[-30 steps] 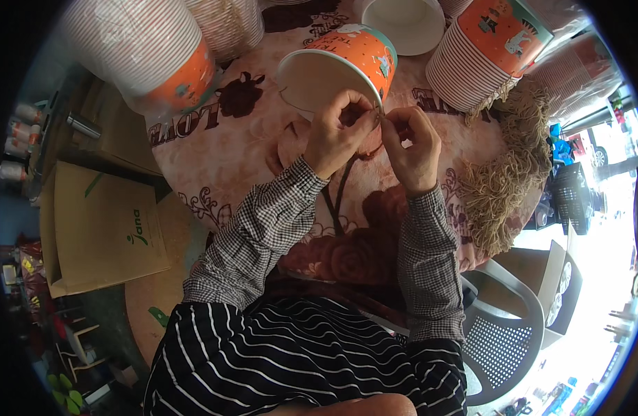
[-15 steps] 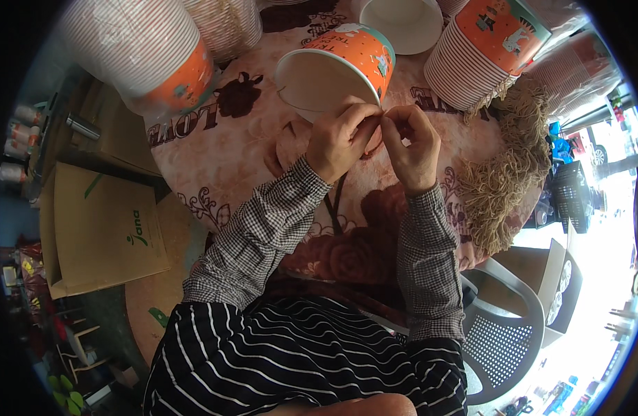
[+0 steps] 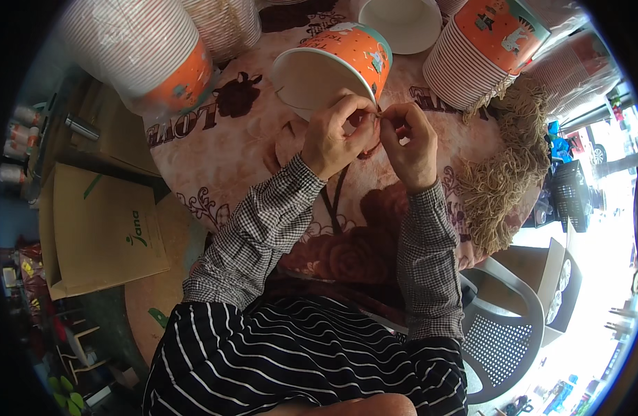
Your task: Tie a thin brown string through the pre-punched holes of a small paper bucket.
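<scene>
Round table before you, dressed in a pink cloth (image 3: 249,152) with maroon roses and dark lettering; clock positions are read from your meeting fingertips. Item: one orange paper bucket (image 3: 357,52) with teal base and white interior, lying tilted between 10 and 11 o'clock, its mouth turned toward 8, its near rim just beside your fingers. Item: your left hand (image 3: 338,135), thumb and forefinger pinched together at that rim. Item: your right hand (image 3: 410,149), likewise pinched, its tips meeting the left's. Item: one thin strand (image 3: 379,114) caught between both pinches, too small and blurred to tell more. Item: two gingham sleeves (image 3: 263,229), black and white, reaching up from 6 to 7 o'clock. Item: one white-lined bucket (image 3: 400,26), mouth facing you, toward 12. Item: one nested stack of orange buckets (image 3: 482,52), leaning, at 2. Item: one heap of beige twine (image 3: 506,166), loose, between 3 and 4, at the table's right edge. Item: one plastic-wrapped bucket stack (image 3: 142,52), between 9 and 10, with a second wrapped stack (image 3: 225,28) beside it at 10. Item: one brown cardboard box (image 3: 107,229), at 8. Item: one grey plastic chair (image 3: 502,343), perforated, at 5. Item: black cloth with white stripes (image 3: 305,353), over your lap, near 6.
</scene>
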Available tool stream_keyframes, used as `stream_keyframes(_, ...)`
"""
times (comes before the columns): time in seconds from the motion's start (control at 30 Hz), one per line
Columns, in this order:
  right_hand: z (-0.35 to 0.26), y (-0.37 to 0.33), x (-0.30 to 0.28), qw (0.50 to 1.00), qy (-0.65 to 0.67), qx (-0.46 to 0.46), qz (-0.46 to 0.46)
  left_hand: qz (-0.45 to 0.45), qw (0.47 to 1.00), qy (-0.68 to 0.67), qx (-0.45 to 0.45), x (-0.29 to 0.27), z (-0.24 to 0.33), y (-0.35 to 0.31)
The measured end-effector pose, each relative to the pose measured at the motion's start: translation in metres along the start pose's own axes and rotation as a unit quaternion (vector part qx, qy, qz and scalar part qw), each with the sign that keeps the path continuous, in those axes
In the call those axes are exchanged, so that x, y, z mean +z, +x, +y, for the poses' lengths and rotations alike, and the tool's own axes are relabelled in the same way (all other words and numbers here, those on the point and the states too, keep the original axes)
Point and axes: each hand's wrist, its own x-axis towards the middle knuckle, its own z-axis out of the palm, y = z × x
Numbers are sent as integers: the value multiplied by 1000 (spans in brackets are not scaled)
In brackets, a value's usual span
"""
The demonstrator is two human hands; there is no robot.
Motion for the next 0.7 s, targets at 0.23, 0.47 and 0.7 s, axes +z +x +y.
stream_keyframes(0.23,2,0,1,999,3,27,22,-18,1000,-6,6,-1,3,2)
stream_keyframes(0.47,-2,-1,-1,999,36,8,17,11,999,-12,35,0,4,-2)
stream_keyframes(0.7,-1,-2,-1,998,50,35,16,-61,985,-143,-80,-1,-2,-3)
